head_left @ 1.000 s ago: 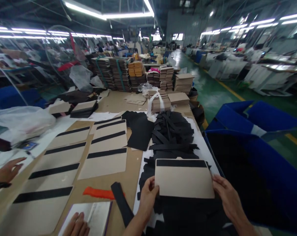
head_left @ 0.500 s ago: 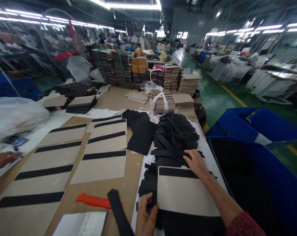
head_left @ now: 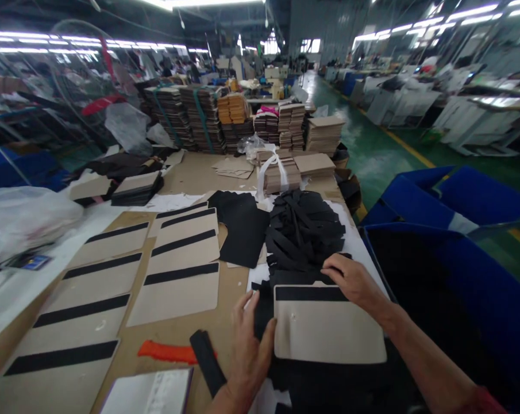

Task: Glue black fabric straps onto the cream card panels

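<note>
A beige panel with a black strip along its upper edge lies on black material in front of me. Beside its left edge is my left hand, fingers apart, the thumb at the panel's border. My right hand is over the panel's upper right corner, its fingers pinched together. What the pinch holds, if anything, is hidden. Just beyond lies a heap of loose black strips. A large black cut piece rests left of that heap.
Several beige panels with black strips lie in two columns to the left. Nearer are an orange-red object, a folded black strip and an open notebook. A blue bin stands right of the table; stacked panels stand behind.
My left hand has moved up along the panel's left edge and its fingers have spread. My right hand's fingers have drawn together near the panel's top. The other person's hand at far left is gone from view.
</note>
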